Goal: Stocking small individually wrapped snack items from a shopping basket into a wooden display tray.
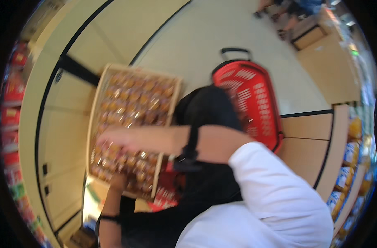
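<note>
A shallow tray or drawer with a pale wooden rim (173, 102) lies before me at the left. It holds rows of small, shiny, clear-wrapped items (136, 99) in orange-brown tones. My right hand (115, 138) reaches across from the right and is down among the wrapped items in the nearer half, its fingers bent and blurred. My left hand (119, 179) is at the near edge of the tray, with its fingertips dark and blurred over the items. Motion blur hides whether either hand grips a packet. Black straps circle both forearms.
A red shopping basket (266, 108) with a black handle stands on the floor beyond my black-clad knee (210, 105). Wooden cabinets (67, 133) line the left. Shelves of bagged goods (346, 170) stand at the right. Blurred people (287, 15) are at the upper right.
</note>
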`<state>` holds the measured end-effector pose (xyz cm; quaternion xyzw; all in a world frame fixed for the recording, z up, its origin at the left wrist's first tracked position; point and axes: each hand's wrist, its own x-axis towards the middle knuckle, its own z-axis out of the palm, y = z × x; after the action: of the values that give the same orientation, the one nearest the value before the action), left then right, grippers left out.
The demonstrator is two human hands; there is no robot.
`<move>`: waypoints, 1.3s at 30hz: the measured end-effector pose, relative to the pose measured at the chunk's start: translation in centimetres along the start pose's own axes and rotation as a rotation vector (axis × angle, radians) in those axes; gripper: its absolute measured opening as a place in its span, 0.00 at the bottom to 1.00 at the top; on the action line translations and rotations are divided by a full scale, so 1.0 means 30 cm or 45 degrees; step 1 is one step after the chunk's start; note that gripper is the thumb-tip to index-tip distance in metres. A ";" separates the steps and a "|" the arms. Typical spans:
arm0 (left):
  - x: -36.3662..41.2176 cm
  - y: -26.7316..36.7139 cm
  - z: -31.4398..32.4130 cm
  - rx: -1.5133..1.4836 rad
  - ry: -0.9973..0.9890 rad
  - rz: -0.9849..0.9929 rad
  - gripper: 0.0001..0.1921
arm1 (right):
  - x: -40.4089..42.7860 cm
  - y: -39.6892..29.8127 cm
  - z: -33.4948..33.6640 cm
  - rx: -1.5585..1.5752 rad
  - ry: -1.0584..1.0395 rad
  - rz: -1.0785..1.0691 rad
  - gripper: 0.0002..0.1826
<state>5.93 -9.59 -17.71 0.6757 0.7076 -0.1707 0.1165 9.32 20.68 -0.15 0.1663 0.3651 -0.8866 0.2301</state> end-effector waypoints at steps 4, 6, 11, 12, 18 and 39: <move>0.021 0.080 -0.135 -0.387 -0.546 -0.514 0.34 | -0.018 -0.001 0.027 -0.084 0.044 0.035 0.07; 0.018 0.068 -0.055 -0.291 -0.583 -0.550 0.23 | -0.031 -0.011 0.026 -0.110 0.099 -0.008 0.07; 0.098 0.144 -0.165 -0.267 -0.539 -0.760 0.13 | -0.009 -0.005 -0.022 -0.065 0.008 0.010 0.08; 0.128 0.143 -0.152 -0.264 -0.516 -0.749 0.13 | -0.010 -0.009 -0.030 -0.078 0.045 0.013 0.09; 0.087 0.149 -0.044 -0.348 -0.466 -1.080 0.13 | 0.012 -0.003 -0.019 -0.072 -0.039 0.035 0.10; 0.094 -0.007 -0.461 -0.930 0.086 -0.822 0.18 | -0.010 -0.030 -0.073 -0.158 -0.077 0.165 0.10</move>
<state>6.47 -1.49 -6.15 0.3417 0.8981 0.0835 0.2640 9.37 22.91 -0.98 0.1482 0.4009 -0.8501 0.3078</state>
